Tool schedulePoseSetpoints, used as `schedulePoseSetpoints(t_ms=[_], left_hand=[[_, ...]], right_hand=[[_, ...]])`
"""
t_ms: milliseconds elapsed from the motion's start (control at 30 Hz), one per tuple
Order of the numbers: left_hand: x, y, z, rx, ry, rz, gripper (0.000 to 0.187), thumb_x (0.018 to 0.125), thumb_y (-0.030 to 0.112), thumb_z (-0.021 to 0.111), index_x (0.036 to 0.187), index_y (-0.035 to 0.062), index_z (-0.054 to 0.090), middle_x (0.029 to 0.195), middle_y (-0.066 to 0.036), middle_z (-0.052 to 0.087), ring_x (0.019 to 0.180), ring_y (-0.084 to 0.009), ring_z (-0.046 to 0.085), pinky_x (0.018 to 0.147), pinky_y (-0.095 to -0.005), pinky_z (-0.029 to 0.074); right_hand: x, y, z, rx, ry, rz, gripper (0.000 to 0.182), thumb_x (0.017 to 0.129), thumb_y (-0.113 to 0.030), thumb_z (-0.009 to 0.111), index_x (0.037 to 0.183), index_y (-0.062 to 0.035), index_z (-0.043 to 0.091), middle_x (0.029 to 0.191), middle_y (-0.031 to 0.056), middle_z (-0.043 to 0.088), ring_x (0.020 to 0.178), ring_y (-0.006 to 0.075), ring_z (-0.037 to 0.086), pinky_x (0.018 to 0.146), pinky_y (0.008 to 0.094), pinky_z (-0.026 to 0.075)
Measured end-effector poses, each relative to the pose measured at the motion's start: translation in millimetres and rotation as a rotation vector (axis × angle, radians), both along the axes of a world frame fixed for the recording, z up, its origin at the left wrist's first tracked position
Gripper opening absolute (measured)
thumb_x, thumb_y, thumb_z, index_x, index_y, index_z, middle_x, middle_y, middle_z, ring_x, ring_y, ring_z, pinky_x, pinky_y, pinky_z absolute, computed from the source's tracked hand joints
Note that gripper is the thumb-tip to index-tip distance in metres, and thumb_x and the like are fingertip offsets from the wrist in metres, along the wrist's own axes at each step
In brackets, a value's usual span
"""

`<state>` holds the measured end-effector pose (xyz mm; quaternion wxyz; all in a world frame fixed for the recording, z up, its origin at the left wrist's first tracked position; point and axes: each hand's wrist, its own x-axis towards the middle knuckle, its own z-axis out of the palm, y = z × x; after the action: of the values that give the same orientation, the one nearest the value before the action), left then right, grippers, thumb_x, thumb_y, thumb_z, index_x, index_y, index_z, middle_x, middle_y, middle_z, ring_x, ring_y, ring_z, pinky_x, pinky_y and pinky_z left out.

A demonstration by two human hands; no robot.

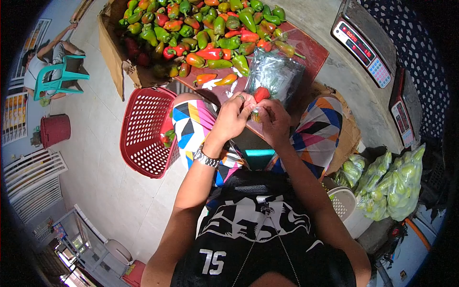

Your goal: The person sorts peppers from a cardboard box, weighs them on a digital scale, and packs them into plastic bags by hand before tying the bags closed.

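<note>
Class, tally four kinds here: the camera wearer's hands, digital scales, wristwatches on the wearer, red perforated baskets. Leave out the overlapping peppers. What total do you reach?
Wearer's hands: 2
Digital scales: 2
Wristwatch: 1
Red perforated basket: 1
Total: 6

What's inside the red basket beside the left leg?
A few green and red peppers show inside the red basket, close to the patterned trouser leg. That leg covers part of the basket, so whether more lie behind it cannot be seen.
</note>
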<state>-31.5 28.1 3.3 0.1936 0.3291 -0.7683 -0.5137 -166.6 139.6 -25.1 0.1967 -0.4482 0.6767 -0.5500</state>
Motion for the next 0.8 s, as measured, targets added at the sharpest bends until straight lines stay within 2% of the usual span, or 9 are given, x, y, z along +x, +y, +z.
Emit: schedulePoseSetpoints(t_ms=[167,300,400,600,700,800], left_hand=[[1.3,-0.7,-16.4,0.393,0.095,0.088,0.012,0.102,0.009,0.07,0.104,-0.0025,0.07,0.094,-0.005,0.073,0.082,-0.0121,0.065,0.075,-0.0286,0.052],[-0.2,0.0,-5.1,0.628,0.143,0.153,0.01,0.1,0.009,0.074,0.104,0.0001,0.072,0.088,0.0,0.073,0.076,-0.0048,0.062,0.068,-0.0208,0.048],[0.0,0.0,-8.9,0.7,0.101,0.197,0.011,0.099,0.008,0.075,0.105,-0.0003,0.072,0.087,-0.001,0.074,0.078,-0.0059,0.064,0.069,-0.0216,0.05],[-4.2,9.0,-16.0,0.392,0.127,0.127,0.01,0.098,0.003,0.071,0.104,-0.0043,0.072,0.092,-0.007,0.073,0.082,-0.0117,0.069,0.074,-0.0272,0.055],[-3.9,10.3,-11.7,0.131,0.125,0.066,0.01,0.102,0.008,0.069,0.105,-0.0016,0.072,0.093,-0.003,0.072,0.078,-0.01,0.067,0.067,-0.0259,0.054],[-2.9,8.6,0.8,-0.02,0.087,0.008,0.011,0.096,0.002,0.071,0.106,-0.0008,0.073,0.097,-0.008,0.071,0.082,-0.0154,0.07,0.07,-0.0287,0.055]], right_hand=[[6.2,1.7,-14.0,0.012,-0.183,-0.066,0.01,0.097,-0.007,0.072,0.106,-0.0044,0.069,0.092,0.007,0.07,0.078,0.0136,0.069,0.072,0.0295,0.055],[9.6,2.9,-19.1,0.051,-0.34,-0.097,0.009,0.098,-0.009,0.071,0.105,-0.0028,0.069,0.089,0.0059,0.072,0.08,0.011,0.07,0.073,0.0284,0.055],[13.9,2.0,-15.5,0.051,-0.405,-0.119,0.01,0.1,-0.011,0.071,0.103,-0.0016,0.068,0.088,0.0065,0.073,0.081,0.0113,0.072,0.074,0.0278,0.056],[22.7,3.4,-1.6,0.141,-0.521,-0.194,0.013,0.102,-0.013,0.068,0.103,0.0001,0.067,0.086,0.0074,0.073,0.082,0.0123,0.073,0.075,0.0282,0.057],[22.3,5.3,-2.7,0.145,-0.552,-0.191,0.014,0.102,-0.013,0.068,0.105,0.0001,0.067,0.088,0.0066,0.073,0.081,0.0125,0.073,0.076,0.0285,0.057],[22.3,5.4,-5.1,0.091,-0.512,-0.209,0.013,0.102,-0.013,0.068,0.105,-0.0005,0.068,0.089,0.0052,0.073,0.082,0.0122,0.073,0.076,0.0288,0.057]])
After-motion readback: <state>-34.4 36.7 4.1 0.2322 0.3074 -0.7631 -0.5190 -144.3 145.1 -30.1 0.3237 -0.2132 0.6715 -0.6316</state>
